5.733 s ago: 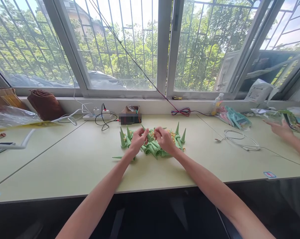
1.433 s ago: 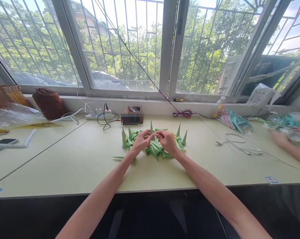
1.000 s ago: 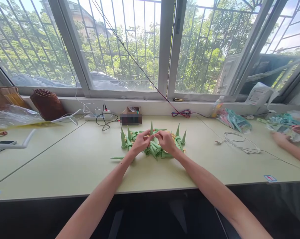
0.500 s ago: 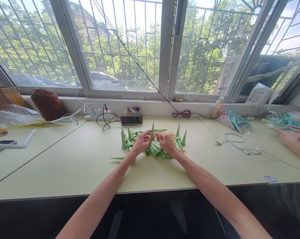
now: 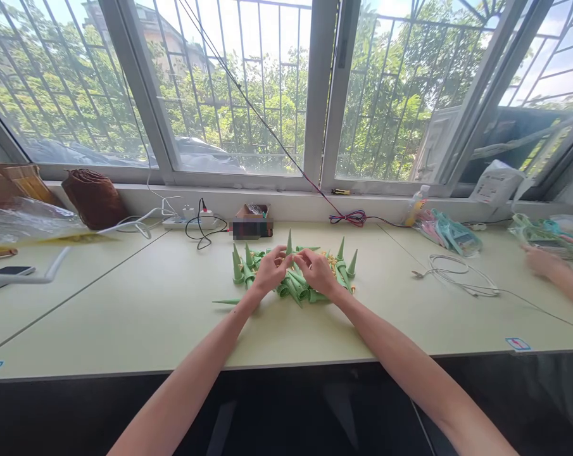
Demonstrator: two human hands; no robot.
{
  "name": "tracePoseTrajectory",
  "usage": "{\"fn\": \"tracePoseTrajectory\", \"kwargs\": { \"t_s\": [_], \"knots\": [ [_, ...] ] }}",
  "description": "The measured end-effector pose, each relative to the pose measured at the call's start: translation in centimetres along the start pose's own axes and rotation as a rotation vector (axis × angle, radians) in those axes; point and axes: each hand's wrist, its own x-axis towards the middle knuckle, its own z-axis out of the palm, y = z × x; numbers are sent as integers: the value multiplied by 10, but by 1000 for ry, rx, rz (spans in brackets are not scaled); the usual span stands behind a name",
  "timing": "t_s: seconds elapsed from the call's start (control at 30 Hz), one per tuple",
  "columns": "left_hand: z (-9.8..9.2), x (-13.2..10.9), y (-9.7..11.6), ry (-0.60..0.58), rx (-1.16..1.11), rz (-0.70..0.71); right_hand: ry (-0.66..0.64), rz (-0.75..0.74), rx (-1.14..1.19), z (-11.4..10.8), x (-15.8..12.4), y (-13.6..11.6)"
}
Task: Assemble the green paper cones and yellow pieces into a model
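Observation:
My left hand [image 5: 270, 270] is closed around the lower part of a green plastic spike [image 5: 289, 242], which points upward. The fingers of my right hand [image 5: 315, 270] are pinched together at the base of that spike, touching my left fingertips. Whatever lies between the right fingers is hidden. Below and around both hands is a pile of green cone-shaped spikes [image 5: 295, 289] mixed with small orange pieces [image 5: 332, 259]. Some spikes stand upright at its sides, such as one standing spike [image 5: 351, 264] on the right. A thin spike [image 5: 226, 302] lies apart at the left.
Behind the pile is a small open box [image 5: 252, 221], with a power strip [image 5: 175, 223] to its left. A white cable [image 5: 461, 273] lies coiled on the right. Another person's hand [image 5: 547, 263] is beside plastic-bagged items at the far right. A phone [image 5: 11, 272] lies far left.
My right hand has moved slightly left, closer against the left fingers at the spike's base. The held spike has shifted slightly left and up. The other person's hand at far right has moved.

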Motion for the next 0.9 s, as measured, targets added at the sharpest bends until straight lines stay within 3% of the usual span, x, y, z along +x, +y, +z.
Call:
{"fn": "tracePoseTrajectory", "kwargs": {
  "t_s": [0.27, 0.67, 0.9],
  "knots": [
    [-1, -1, 0, -15, 7, 44, 13, -20, -23, 1, 0, 4],
    [-2, -8, 9, -162, 46, 128, 18, 32, -75, 1, -1, 9],
    [-1, -8, 8, -141, 39, 128, 36, 55, -75, 2, 1, 8]
  ]
}}
